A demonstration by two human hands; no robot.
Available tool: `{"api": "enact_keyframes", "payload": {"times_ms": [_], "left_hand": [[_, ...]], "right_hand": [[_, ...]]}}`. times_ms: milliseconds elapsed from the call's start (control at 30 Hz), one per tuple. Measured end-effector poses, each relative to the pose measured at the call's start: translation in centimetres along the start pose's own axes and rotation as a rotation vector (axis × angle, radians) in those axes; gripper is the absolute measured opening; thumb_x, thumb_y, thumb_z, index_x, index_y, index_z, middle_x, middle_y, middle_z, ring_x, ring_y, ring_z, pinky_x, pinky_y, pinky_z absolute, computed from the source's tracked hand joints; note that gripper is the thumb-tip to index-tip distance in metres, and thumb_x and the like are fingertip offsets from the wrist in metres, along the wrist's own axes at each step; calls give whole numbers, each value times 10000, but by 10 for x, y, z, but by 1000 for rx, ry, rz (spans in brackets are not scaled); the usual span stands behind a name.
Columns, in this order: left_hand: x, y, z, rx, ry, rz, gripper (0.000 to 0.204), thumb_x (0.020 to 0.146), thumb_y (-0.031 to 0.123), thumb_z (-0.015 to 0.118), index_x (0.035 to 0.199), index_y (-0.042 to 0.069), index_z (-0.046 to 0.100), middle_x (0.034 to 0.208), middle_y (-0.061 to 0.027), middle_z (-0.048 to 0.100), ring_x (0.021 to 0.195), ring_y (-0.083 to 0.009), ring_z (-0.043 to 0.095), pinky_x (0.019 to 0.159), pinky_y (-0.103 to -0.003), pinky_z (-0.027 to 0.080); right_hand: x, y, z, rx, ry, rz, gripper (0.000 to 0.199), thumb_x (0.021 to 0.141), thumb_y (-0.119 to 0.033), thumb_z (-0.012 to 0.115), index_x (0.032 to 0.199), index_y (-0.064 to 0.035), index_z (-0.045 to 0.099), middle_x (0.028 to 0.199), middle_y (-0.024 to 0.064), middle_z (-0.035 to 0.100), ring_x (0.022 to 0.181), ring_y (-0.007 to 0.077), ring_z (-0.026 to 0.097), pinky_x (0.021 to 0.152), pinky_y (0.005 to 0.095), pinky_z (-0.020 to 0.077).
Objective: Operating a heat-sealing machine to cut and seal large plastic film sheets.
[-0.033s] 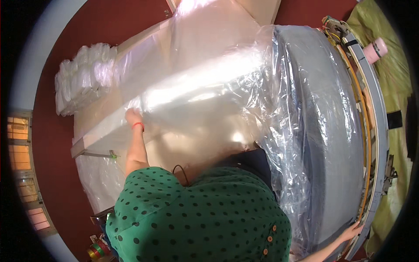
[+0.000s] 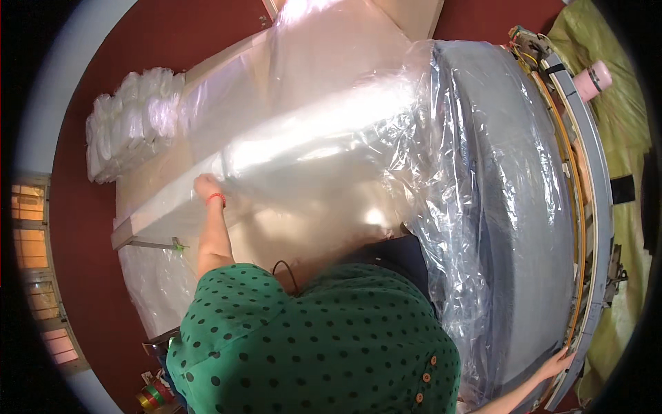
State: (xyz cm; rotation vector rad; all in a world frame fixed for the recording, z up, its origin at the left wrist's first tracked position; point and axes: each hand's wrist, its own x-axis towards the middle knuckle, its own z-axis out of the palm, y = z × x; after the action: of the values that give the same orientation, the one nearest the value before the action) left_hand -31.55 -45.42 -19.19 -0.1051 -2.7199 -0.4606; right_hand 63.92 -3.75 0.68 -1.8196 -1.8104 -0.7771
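Clear plastic film (image 2: 310, 162) lies shiny and creased over the pale tabletop (image 2: 141, 228). My left hand (image 2: 207, 185), a red band at its wrist, is closed on the film at the table's near edge, left of the middle. Far to the lower right, my right hand (image 2: 554, 363) reaches to a long curved-looking machine bar (image 2: 594, 276), its fingers closed at the bar's near end. More film (image 2: 462, 241) hangs in loose folds between my body and the machine's grey surface (image 2: 527, 179).
Folded clear plastic bags (image 2: 134, 124) are stacked at the table's far left. A pink bottle (image 2: 592, 80) sits beyond the bar, by a yellow-green cover (image 2: 607, 124). Rolls of coloured tape (image 2: 153, 396) are at the lower left. A barred window (image 2: 31, 234) shows at the left.
My left hand has shifted very slightly to the left along the table edge. My right hand stays at the bar.
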Motion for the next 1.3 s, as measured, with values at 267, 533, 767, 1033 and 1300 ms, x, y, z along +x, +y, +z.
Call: {"api": "enact_keyframes", "payload": {"times_ms": [267, 533, 767, 1033, 1300], "left_hand": [[46, 6, -36, -400, 135, -424, 220, 781, 146, 463, 867, 4, 608, 866, -166, 602, 779, -289, 572, 686, -371, 445], [-69, 366, -160, -1278, -1068, 424, 121, 807, 145, 547, 791, 28, 574, 717, 13, 524, 669, -74, 462, 626, -201, 366], [-176, 514, -270, -1348, -592, 1648, 72, 835, 84, 513, 836, 33, 563, 788, 15, 532, 710, -65, 472, 673, -211, 386], [-166, 621, -264, -1877, -920, 883, 108, 855, 131, 502, 858, 40, 559, 711, 55, 493, 615, -14, 408, 556, -151, 331], [-352, 572, -293, -908, -2111, 1592, 249, 781, 55, 599, 1005, 42, 492, 723, 54, 504, 635, -14, 444, 566, -159, 372]], "right_hand": [[6, -19, -14, 140, -86, 250, 434, 875, -259, 472, 1204, 16, 411, 1203, 185, 449, 1063, 284, 468, 891, 327, 375], [34, -277, -48, 849, -421, 5, 194, 804, -72, 536, 975, 7, 583, 945, 87, 595, 873, 167, 554, 783, 264, 423], [42, -437, -116, 1847, -696, 56, 598, 692, -24, 652, 1228, -42, 388, 929, 51, 578, 641, 72, 509, 594, 221, 445], [-19, -294, -124, 1411, -899, -168, 54, 706, -76, 650, 753, -75, 623, 592, -8, 570, 496, 54, 494, 442, 196, 372], [-113, 52, -189, 285, -98, 642, 90, 716, -72, 563, 746, -5, 614, 645, 67, 598, 600, 89, 514, 568, 246, 415]]}}
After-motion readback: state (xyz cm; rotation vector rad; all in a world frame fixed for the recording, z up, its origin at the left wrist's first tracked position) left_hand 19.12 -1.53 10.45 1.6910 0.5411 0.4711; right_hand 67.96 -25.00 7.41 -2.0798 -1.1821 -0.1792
